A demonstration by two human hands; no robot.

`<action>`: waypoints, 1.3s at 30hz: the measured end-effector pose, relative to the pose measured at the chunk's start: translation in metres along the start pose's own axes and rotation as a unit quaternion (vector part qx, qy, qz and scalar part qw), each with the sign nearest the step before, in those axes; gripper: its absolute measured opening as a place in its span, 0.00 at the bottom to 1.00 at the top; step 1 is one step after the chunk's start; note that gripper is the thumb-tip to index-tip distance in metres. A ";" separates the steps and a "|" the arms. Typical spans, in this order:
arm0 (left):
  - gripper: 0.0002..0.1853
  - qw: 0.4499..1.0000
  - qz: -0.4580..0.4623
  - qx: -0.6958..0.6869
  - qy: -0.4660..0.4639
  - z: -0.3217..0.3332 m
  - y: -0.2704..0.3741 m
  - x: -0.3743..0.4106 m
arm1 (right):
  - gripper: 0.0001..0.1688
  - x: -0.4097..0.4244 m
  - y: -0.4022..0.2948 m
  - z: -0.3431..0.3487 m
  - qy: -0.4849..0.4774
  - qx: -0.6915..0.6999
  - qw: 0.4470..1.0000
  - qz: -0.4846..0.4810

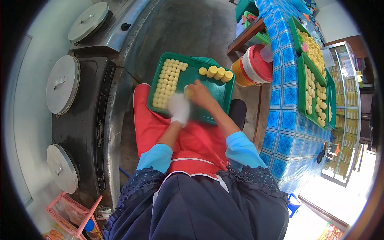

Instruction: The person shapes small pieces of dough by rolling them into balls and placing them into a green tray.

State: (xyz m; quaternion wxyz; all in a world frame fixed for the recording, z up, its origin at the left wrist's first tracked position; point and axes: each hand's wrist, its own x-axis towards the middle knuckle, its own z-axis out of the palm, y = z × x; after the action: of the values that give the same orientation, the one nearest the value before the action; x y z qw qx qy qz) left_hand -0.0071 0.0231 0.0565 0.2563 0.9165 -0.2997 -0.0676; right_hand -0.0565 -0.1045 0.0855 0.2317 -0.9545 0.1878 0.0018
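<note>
A green plastic tray (192, 81) rests across my lap over a red apron (198, 138). Small pale dough balls (168, 79) fill its left side in close rows. Toward its upper right corner stand several yellow dough cylinders (220, 73). My left hand (178, 108), in a white glove and blurred, is over the tray near the lowest dough balls; its fingers cannot be made out clearly. Bare, my right hand (199, 94) is just to its right over the tray, fingers bent around something small and pale yellow that is mostly hidden between the two hands.
At left, a black gas stove (87, 126) carries round metal lids (63, 84). A bucket with a red lid (259, 63) stands beyond the tray's right side. On the blue-clothed table (280, 120) are green trays with flat dough rounds (321, 105) and crumbly yellow dough (312, 51).
</note>
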 end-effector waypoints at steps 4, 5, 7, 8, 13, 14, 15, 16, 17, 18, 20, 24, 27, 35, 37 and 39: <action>0.10 0.993 -0.098 -0.013 -0.069 0.002 0.008 0.014 | 0.15 0.000 0.013 0.016 0.084 0.110 0.989 0.058; 0.10 0.992 -0.114 -0.026 -0.050 0.004 0.009 0.015 | 0.13 0.000 0.019 0.022 0.109 0.114 0.984 0.087; 0.10 0.990 -0.129 -0.036 -0.034 0.006 0.012 0.015 | 0.12 0.000 0.023 0.026 0.115 0.142 0.979 0.093; 0.09 0.989 -0.128 -0.070 -0.001 0.008 0.016 0.014 | 0.11 0.000 0.026 0.027 0.121 0.169 0.973 0.098; 0.06 0.967 -0.149 -0.197 0.057 0.030 -0.001 0.015 | 0.09 0.001 0.020 0.029 0.140 0.141 0.977 0.077; 0.05 0.928 -0.197 -0.315 0.025 0.037 -0.012 0.018 | 0.09 0.002 0.016 0.030 0.152 0.147 0.975 0.072; 0.04 0.871 -0.240 -0.429 -0.011 0.050 -0.022 0.021 | 0.09 0.002 0.018 0.030 0.152 0.147 0.975 0.074; 0.04 0.841 -0.216 -0.495 -0.042 0.063 -0.024 0.024 | 0.09 -0.002 0.026 0.026 0.145 0.145 0.976 0.071; 0.04 0.844 -0.215 -0.491 -0.037 0.073 -0.042 0.031 | 0.09 0.001 0.021 0.023 0.137 0.153 0.977 0.058; 0.05 0.841 -0.164 -0.513 -0.050 0.089 -0.071 0.036 | 0.09 0.004 0.008 0.024 0.133 0.161 0.977 0.049; 0.05 0.842 -0.118 -0.524 -0.050 0.076 -0.100 0.043 | 0.09 0.012 -0.018 0.022 0.114 0.218 0.969 0.025; 0.06 0.874 -0.069 -0.465 -0.127 0.036 -0.001 0.043 | 0.10 -0.008 0.051 0.023 0.131 0.136 0.979 0.075; 0.08 0.947 -0.134 -0.273 -0.101 0.000 -0.004 0.038 | 0.09 0.007 0.036 0.024 0.165 0.182 0.968 0.051; 0.13 0.898 -0.235 -0.364 -0.075 -0.004 0.042 0.006 | 0.06 0.008 0.039 0.004 0.039 0.408 0.879 0.242; 0.14 0.898 -0.227 -0.373 -0.060 0.006 0.028 0.010 | 0.06 0.008 0.035 0.002 0.041 0.459 0.852 0.247; 0.15 0.898 -0.220 -0.379 -0.042 0.024 0.001 0.018 | 0.06 0.010 0.027 0.001 0.039 0.511 0.822 0.249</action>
State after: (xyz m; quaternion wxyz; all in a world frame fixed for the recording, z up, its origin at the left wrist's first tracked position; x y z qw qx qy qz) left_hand 0.0006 0.0015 0.0371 0.5497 0.7889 -0.0523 -0.2696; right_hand -0.0569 -0.1303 0.0718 0.6703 -0.6195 0.4019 -0.0738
